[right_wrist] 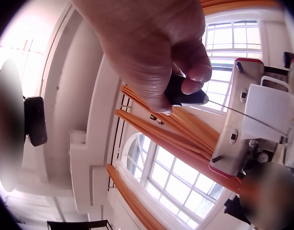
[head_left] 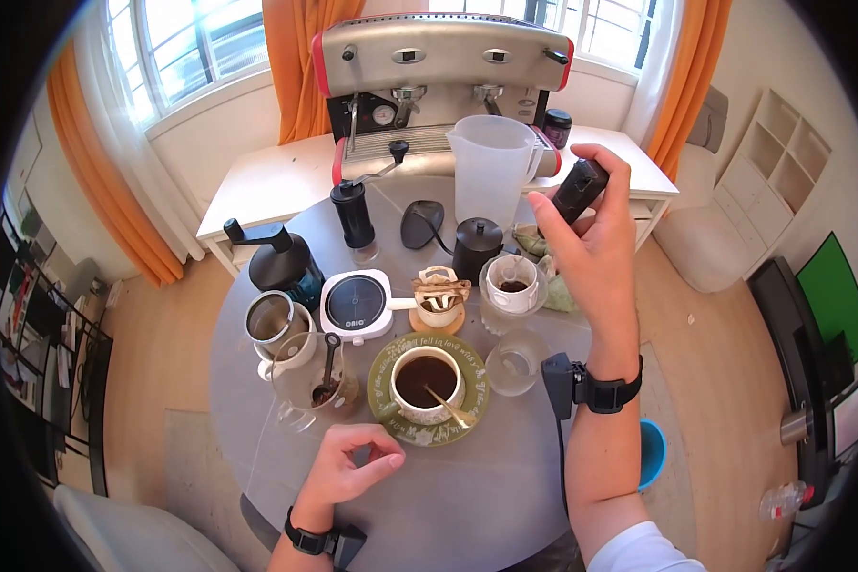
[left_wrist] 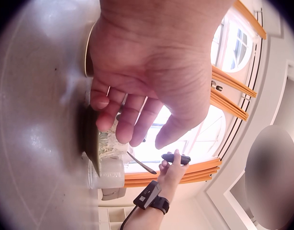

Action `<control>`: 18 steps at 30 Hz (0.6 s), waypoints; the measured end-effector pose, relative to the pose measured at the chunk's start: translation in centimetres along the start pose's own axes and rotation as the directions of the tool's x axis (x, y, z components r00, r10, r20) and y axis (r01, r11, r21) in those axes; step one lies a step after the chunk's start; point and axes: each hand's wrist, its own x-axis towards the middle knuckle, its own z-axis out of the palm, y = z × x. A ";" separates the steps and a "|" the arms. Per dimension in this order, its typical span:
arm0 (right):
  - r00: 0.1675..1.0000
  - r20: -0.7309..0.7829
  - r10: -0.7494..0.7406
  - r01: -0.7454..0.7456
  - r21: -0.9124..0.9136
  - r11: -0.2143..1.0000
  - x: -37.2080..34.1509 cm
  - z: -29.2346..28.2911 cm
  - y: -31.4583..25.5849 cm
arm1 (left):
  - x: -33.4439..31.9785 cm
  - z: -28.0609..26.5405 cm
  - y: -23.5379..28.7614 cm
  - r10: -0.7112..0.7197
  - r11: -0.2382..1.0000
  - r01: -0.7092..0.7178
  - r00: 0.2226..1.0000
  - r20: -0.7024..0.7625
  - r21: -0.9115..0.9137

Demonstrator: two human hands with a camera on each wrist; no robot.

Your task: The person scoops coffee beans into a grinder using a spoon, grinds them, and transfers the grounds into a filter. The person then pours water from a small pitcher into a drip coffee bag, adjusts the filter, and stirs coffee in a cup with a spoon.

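My right hand [head_left: 596,238] is raised over the table's right side and grips a black handheld tool [head_left: 578,191]. In the right wrist view the tool [right_wrist: 180,91] shows a thin metal rod [right_wrist: 247,116] from its tip. A patterned cup [head_left: 397,389] of dark liquid stands on a green saucer [head_left: 383,367], with a gold spoon [head_left: 458,414] leaning in it. Just in front of the saucer, my left hand [head_left: 353,464] holds nothing; its fingers are loosely bent. The left wrist view shows that hand [left_wrist: 142,67] beside the saucer [left_wrist: 92,148].
Around the cup stand a glass server [head_left: 338,391], a white scale [head_left: 356,305], a drip-bag cup [head_left: 439,307], a glass [head_left: 517,364] and a dripper [head_left: 513,300]. Behind them are grinders [head_left: 353,217], a black pot [head_left: 477,253], a tall pitcher [head_left: 492,172] and an espresso machine [head_left: 448,57].
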 end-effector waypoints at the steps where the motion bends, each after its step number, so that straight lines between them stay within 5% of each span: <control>1: 1.000 0.015 -0.005 0.005 -0.011 1.000 0.0 0.0 0.1 | 0.0 0.0 -0.1 0.004 1.000 -0.004 1.000 -0.001 -0.005; 18: 0.999 0.000 -0.044 0.044 -0.012 0.999 0.0 0.0 0.4 | 0.1 0.0 -0.3 0.027 1.000 -0.027 1.000 0.000 0.009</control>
